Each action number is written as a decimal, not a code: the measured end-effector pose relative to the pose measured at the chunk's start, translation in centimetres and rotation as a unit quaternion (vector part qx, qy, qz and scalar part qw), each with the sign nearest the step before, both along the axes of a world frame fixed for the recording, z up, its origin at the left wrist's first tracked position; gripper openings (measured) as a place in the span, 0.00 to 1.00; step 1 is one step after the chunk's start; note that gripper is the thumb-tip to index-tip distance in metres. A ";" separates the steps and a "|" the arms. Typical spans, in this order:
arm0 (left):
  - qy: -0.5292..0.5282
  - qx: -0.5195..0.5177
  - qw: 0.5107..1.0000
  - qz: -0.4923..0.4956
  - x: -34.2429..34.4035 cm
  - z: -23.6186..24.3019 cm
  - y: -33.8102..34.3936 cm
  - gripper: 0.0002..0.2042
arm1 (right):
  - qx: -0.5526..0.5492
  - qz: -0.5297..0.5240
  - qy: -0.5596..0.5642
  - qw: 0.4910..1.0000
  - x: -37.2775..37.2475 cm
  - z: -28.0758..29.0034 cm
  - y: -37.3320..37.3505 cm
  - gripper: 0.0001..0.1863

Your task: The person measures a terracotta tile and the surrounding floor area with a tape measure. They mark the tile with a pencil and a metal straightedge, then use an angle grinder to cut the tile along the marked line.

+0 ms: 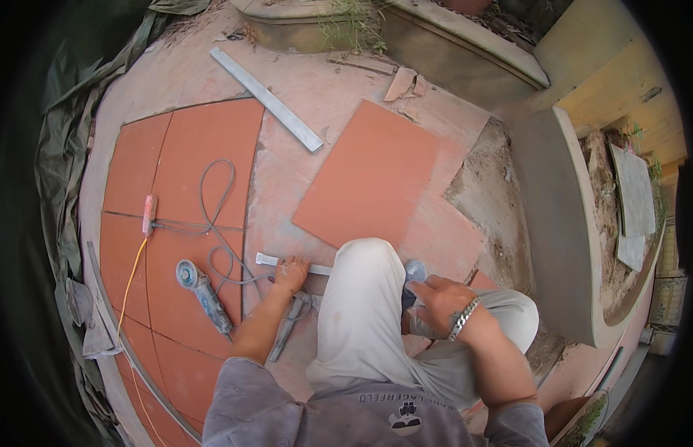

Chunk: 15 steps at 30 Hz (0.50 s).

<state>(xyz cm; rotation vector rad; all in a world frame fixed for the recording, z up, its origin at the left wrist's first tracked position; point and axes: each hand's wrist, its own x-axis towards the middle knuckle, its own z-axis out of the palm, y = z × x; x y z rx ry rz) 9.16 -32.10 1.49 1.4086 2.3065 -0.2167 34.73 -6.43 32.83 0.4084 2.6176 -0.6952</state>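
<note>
My left hand [290, 276] is closed over a narrow metal bar [320, 270] that runs behind my raised knee. My right hand [443, 302], with a chain bracelet at the wrist, is closed by a small bluish object with a pale, see-through round end [415, 271]. Its kind is unclear, partly hidden by my fingers and knee. Beyond my knees lies a large loose terracotta tile [369, 175], slanted on the dusty ground. Left of my left arm, an angle grinder [205, 296] rests on other tiles [201, 141]. A long grey tool or strip [285, 331] lies beside my left forearm.
A long metal straightedge [268, 100] lies beyond the tiles. A looped grey cable [212, 223] reaches a red-and-white socket block [149, 216] on a yellow cord [130, 283]. Broken tile pieces [400, 83] lie far off. A curved low wall [551, 223] borders the right; dark sheeting [59, 194] borders the left.
</note>
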 end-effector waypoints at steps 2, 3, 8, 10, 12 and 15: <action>0.011 0.037 0.999 0.036 -2.2 3.0 -0.4 0.10 | -0.006 0.008 0.044 0.999 0.1 1.6 1.0 0.25; 0.015 0.043 0.998 0.051 -3.3 4.7 0.1 0.09 | -0.015 0.017 0.077 0.997 0.3 2.6 1.9 0.26; -0.158 0.332 0.904 0.220 -7.8 13.7 7.8 0.15 | -0.096 0.048 0.085 0.991 -0.9 4.9 7.8 0.30; -0.365 0.429 0.799 0.211 -7.4 16.2 14.0 0.16 | -0.108 -0.012 0.099 0.989 -2.6 2.8 9.7 0.33; -0.536 0.404 0.715 0.194 -5.5 17.8 20.2 0.16 | -0.102 -0.034 0.155 0.982 -5.2 -0.7 11.7 0.40; -0.662 0.360 0.633 0.176 -0.2 17.2 27.7 0.19 | -0.174 -0.119 0.277 0.938 -6.8 -8.0 12.1 0.37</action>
